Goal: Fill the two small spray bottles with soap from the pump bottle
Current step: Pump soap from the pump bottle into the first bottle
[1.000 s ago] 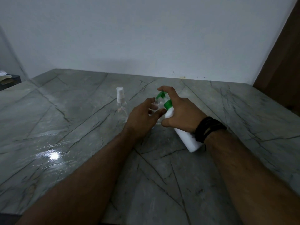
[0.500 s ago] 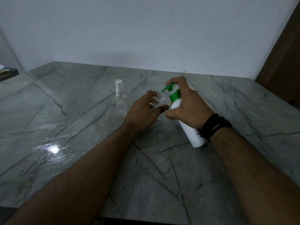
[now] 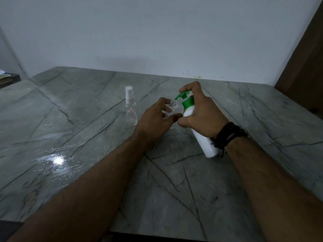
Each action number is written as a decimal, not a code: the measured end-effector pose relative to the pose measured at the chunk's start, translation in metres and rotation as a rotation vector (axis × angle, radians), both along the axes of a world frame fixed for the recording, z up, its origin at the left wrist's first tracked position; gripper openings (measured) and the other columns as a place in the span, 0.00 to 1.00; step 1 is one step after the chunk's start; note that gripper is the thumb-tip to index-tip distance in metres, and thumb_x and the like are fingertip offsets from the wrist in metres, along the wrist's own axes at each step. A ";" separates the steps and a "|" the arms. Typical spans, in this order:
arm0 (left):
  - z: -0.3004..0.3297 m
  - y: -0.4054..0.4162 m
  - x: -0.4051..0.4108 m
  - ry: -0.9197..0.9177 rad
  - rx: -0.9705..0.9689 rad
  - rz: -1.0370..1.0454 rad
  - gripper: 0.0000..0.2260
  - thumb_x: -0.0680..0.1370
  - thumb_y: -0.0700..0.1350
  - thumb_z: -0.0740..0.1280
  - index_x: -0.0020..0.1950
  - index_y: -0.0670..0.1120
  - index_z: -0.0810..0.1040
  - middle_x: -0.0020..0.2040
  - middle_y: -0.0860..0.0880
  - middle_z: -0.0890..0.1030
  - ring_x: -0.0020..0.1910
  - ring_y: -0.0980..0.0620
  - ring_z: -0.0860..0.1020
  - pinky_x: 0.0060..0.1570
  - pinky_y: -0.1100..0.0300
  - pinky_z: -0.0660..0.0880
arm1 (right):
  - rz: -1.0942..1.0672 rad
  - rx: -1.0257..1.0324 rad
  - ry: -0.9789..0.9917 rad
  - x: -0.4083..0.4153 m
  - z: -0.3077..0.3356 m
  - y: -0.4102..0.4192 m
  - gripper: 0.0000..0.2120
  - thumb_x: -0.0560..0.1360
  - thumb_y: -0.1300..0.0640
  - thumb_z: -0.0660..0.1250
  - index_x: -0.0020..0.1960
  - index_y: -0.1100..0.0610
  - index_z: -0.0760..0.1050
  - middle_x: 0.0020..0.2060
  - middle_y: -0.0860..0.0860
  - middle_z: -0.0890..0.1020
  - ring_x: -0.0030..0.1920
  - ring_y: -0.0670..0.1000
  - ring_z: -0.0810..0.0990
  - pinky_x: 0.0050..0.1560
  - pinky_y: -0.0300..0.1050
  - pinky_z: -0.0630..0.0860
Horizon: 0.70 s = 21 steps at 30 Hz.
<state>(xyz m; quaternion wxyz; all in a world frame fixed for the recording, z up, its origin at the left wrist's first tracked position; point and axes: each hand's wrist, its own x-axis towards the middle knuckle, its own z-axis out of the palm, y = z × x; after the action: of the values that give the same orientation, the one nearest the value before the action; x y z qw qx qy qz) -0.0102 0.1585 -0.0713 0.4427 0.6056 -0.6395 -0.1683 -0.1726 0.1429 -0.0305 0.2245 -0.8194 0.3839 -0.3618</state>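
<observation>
Seen from the person's own head, both bare forearms reach forward over a grey marble tabletop (image 3: 262, 110), and the hands meet near its middle. The left hand (image 3: 155, 121) curls its fingers and thumb around a small clear spray bottle (image 3: 173, 107) that stands upright on the stone with its cap off and its neck open. The right hand (image 3: 201, 116) grips a white pump bottle (image 3: 204, 142) with a green pump head (image 3: 183, 96), tilted so the base points back toward the person. Its index finger rests over the top of the pump, and the green nozzle tip sits just above the open neck of the clear bottle. A dark corded wristband (image 3: 229, 135) wraps the right wrist.

There are two small spray bottles and one pump bottle. The second spray bottle (image 3: 130, 105), clear with a white spray top fitted, stands upright just beside the left hand, on its left.

The tabletop is polished, with dark veins and a bright light reflection at the left. A plain pale wall (image 3: 157, 35) rises behind it, and a brown wooden panel (image 3: 307, 63) stands at the right edge.
</observation>
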 end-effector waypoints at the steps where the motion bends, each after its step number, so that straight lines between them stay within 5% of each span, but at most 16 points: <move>1: 0.000 0.000 0.000 0.000 -0.002 -0.001 0.22 0.74 0.55 0.71 0.65 0.50 0.72 0.58 0.50 0.79 0.51 0.52 0.79 0.51 0.51 0.80 | -0.003 -0.012 0.000 0.000 0.000 0.001 0.36 0.63 0.62 0.77 0.65 0.48 0.64 0.50 0.49 0.80 0.42 0.49 0.81 0.39 0.42 0.78; 21: 0.000 0.000 -0.001 0.007 0.011 0.003 0.23 0.74 0.56 0.71 0.65 0.51 0.71 0.59 0.50 0.78 0.51 0.50 0.79 0.42 0.47 0.82 | -0.031 -0.019 0.002 0.002 -0.001 -0.001 0.36 0.62 0.61 0.77 0.64 0.49 0.64 0.49 0.49 0.79 0.40 0.47 0.80 0.37 0.38 0.74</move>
<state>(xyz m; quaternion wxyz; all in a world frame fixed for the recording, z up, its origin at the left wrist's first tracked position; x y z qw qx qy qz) -0.0107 0.1581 -0.0713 0.4417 0.6083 -0.6363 -0.1732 -0.1707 0.1421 -0.0315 0.2108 -0.8159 0.3933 -0.3678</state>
